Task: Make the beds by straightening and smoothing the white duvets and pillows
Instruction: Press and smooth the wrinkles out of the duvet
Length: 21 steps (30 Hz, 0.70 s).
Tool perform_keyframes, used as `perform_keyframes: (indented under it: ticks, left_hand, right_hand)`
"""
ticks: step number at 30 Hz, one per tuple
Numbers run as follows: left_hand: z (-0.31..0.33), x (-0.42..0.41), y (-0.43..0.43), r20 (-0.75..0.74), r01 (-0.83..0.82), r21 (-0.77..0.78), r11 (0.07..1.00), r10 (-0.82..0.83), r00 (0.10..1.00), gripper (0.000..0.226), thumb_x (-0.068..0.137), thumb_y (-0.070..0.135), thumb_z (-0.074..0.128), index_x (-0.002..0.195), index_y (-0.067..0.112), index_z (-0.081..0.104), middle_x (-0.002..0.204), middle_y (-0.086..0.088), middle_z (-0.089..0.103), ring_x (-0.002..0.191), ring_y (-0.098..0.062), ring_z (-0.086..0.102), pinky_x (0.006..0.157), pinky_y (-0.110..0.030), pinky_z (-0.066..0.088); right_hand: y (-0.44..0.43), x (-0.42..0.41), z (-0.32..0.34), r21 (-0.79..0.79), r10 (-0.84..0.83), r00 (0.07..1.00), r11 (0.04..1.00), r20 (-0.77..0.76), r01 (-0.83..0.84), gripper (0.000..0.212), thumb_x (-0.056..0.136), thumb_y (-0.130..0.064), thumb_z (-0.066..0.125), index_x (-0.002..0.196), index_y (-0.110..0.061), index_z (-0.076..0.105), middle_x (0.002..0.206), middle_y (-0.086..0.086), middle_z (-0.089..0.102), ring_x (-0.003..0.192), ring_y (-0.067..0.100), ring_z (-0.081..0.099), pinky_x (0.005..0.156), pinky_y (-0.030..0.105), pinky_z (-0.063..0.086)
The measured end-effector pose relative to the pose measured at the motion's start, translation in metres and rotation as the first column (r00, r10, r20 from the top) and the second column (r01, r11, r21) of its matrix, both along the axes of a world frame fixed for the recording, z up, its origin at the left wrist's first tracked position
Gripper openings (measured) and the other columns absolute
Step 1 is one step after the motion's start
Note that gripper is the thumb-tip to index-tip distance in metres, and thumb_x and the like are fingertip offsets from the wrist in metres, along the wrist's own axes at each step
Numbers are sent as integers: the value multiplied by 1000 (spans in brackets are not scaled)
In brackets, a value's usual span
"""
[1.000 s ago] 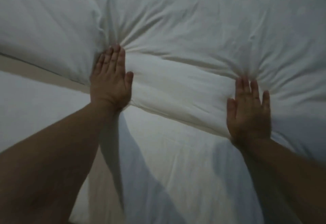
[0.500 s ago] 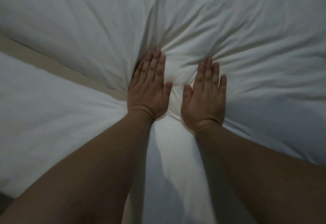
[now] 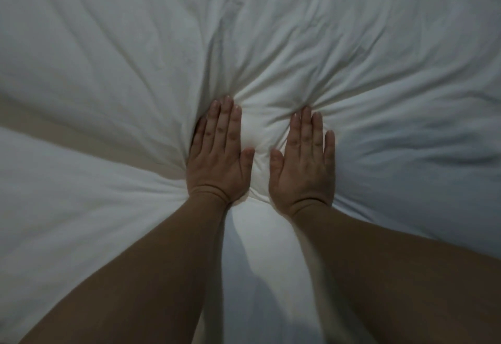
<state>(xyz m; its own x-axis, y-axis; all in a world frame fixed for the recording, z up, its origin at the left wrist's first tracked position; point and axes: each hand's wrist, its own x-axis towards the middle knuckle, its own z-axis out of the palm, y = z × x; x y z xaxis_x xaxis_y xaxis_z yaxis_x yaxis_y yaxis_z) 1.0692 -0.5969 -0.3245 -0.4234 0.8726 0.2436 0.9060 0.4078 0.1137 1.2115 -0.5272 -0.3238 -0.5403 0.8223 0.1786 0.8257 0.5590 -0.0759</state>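
Observation:
A white duvet (image 3: 298, 45) fills almost the whole view, puffy and creased, with wrinkles fanning out from a dent at the centre. My left hand (image 3: 219, 153) lies flat on it, palm down, fingers straight and together, pressing into the fabric. My right hand (image 3: 305, 162) presses beside it in the same flat way, a small gap between the two thumbs. Below the duvet's near folded edge lies more white bedding (image 3: 67, 208), under my forearms.
A beige strip (image 3: 81, 132) runs diagonally at the left between the upper duvet and the lower white bedding. Nothing else shows; white fabric reaches every edge of the view.
A second ago my hands pressed far apart along the duvet's edge. They came together at the centre and now press side by side, with the view shifted closer.

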Motion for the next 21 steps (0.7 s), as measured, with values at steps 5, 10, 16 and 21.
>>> perform_keyframes:
  ticks: [5,10,16,21]
  left_hand:
    - [-5,0,2,45,5,-12,1000,-4,999,72,100,43,31,160,6,17,168,-11,16,156,-23,7,126,-35,-4]
    - [-11,-1,2,80,36,12,999,-37,996,74,101,42,35,160,6,11,169,-11,13,156,-25,7,126,-36,-5]
    - [-11,-3,1,124,62,27,998,-65,990,73,101,41,36,160,6,12,169,-11,13,156,-25,7,126,-36,-4]
    - [-13,-4,-2,128,78,23,997,-80,989,72,101,39,36,160,5,14,168,-11,14,156,-24,6,127,-38,0]
  right_hand:
    - [1,-3,-2,7,-24,1000,1000,4,24,68,103,-40,31,159,-1,21,167,16,19,156,29,14,127,48,7]
    - [3,-6,-5,41,-57,998,998,40,56,71,100,-39,39,158,-2,23,166,17,22,155,29,16,127,46,6]
    - [1,-8,-2,88,-81,993,993,82,74,71,99,-39,37,158,-2,23,166,16,23,155,29,17,127,45,6]
    - [0,-8,-4,108,-86,992,991,91,76,69,101,-39,35,158,-2,25,166,15,23,155,28,17,127,47,9]
